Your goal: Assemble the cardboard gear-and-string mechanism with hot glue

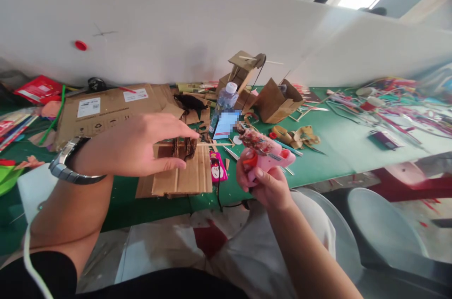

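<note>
My right hand [266, 181] is wrapped around a pink hot glue gun [266, 148], fingers at its orange trigger. The gun's nozzle end is crusted with brownish residue and points up and left. To the left, a flat cardboard base [183, 179] lies near the table's front edge, with small upright corrugated cardboard pieces [187, 147] on it. A thin wooden stick [212, 144] runs sideways through or behind these uprights. My left hand [155, 143], with a metal watch on its wrist, reaches across the base; thumb and fingers span the uprights and appear to grip them.
Behind stand a plastic bottle [226, 99], a phone [225, 127] with a lit screen, and a cardboard structure [243, 70] beside an open cardboard box [278, 101]. A large flattened carton [109, 113] lies at left. Scissors [231, 153] and a pink packet [218, 167] sit between my hands.
</note>
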`<state>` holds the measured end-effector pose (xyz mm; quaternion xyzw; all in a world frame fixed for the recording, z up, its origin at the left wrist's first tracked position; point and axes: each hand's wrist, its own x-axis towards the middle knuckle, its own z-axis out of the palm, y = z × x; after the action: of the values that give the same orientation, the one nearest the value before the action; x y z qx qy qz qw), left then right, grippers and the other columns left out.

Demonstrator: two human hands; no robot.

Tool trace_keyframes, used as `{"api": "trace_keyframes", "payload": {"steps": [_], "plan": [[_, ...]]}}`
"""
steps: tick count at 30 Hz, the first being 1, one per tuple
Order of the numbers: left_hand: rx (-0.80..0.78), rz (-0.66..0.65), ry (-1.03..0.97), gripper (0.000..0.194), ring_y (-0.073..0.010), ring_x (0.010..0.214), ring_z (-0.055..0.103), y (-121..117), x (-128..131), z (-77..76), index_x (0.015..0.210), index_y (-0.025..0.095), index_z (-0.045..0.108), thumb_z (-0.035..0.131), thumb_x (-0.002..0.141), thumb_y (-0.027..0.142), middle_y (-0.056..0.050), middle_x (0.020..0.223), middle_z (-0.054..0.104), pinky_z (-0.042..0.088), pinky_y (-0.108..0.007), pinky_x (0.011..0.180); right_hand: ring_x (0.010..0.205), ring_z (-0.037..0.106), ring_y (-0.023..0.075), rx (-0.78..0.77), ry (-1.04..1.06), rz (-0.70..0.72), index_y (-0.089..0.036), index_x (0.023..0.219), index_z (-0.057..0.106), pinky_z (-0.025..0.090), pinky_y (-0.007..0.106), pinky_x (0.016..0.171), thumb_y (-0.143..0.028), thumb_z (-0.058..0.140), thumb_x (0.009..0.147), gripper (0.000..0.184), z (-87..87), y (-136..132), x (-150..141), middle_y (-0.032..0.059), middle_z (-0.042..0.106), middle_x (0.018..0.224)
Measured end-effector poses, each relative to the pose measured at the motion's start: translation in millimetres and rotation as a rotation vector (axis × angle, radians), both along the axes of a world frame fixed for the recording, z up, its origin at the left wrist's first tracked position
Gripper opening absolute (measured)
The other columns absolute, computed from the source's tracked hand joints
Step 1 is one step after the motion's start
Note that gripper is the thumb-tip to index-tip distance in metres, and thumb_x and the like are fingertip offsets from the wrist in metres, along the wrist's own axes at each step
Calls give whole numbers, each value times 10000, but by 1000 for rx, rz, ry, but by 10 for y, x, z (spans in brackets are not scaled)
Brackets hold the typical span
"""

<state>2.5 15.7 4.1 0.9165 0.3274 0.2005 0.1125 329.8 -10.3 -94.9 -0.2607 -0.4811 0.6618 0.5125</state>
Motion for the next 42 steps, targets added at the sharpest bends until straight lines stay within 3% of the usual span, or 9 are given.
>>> {"api": "trace_keyframes", "payload": {"steps": [7, 14, 20, 24, 26, 30, 32, 37, 42], "plan": [[67, -84, -149, 514, -269, 1276, 729, -84, -80, 67, 1458, 399, 657, 784, 960, 421, -22, 1329, 802, 597, -434, 1106, 521, 513, 127, 14, 10, -58, -216, 981, 664, 358, 252, 424, -456, 862, 856, 335, -13, 25, 10, -17, 563, 738], [-76, -259, -141, 516, -293, 1268, 738, -283, -63, 175, 1364, 464, 725, 872, 876, 388, 3, 1203, 850, 613, -455, 1105, 524, 484, 133, -15, -19, -83, -225, 992, 641, 342, 263, 439, -469, 852, 847, 354, -14, 19, 36, -8, 579, 736], [-184, -414, 18, 363, -348, 1316, 709, -458, 6, 226, 1161, 406, 794, 906, 817, 433, -18, 1225, 851, 525, -543, 1211, 527, 508, 130, -1, -2, -61, -219, 1016, 656, 345, 257, 455, -453, 845, 852, 342, -20, 36, 38, -12, 572, 731], [-207, -559, 9, 321, -330, 1184, 767, -555, 14, 183, 1125, 365, 779, 861, 847, 505, -42, 1160, 862, 576, -499, 1165, 559, 516, 147, -22, -19, -61, -217, 993, 657, 365, 261, 448, -479, 864, 833, 371, -15, 38, 52, -3, 572, 728], [-151, -494, -54, 294, -318, 1149, 771, -543, -10, 181, 1153, 374, 751, 821, 899, 505, -39, 1123, 861, 599, -490, 1121, 553, 519, 147, -16, -22, -63, -214, 994, 664, 375, 263, 442, -493, 861, 842, 374, -17, 33, 60, 2, 583, 732], [113, -14, -148, 301, -286, 1187, 732, -351, -102, 201, 1246, 380, 696, 779, 958, 415, -10, 1167, 821, 579, -501, 1112, 520, 539, 142, 15, -19, -32, -207, 991, 694, 383, 259, 413, -505, 838, 879, 350, -46, 19, 62, 12, 618, 750], [138, 115, -57, 373, -307, 1210, 719, -216, -167, 185, 1266, 337, 697, 778, 946, 510, -37, 1262, 788, 528, -541, 1166, 516, 551, 144, 25, -17, -5, -207, 995, 716, 378, 253, 394, -530, 823, 891, 356, -71, 8, 51, 11, 615, 753], [-15, 128, 28, 496, -293, 1123, 763, -21, -267, 93, 1303, 350, 700, 741, 918, 658, -27, 1291, 795, 606, -440, 976, 574, 579, 150, 68, -99, 20, -236, 1169, 758, 400, 261, 424, -571, 805, 912, 424, -75, -66, 16, 49, 668, 881], [-38, 125, 14, 379, -268, 1030, 777, -5, -180, 61, 1195, 325, 743, 736, 935, 601, -20, 1205, 825, 595, -391, 861, 667, 586, 194, 121, -276, 24, -291, 1465, 665, 467, 303, 492, -572, 741, 980, 565, 187, -244, -22, 60, 666, 868]]}}
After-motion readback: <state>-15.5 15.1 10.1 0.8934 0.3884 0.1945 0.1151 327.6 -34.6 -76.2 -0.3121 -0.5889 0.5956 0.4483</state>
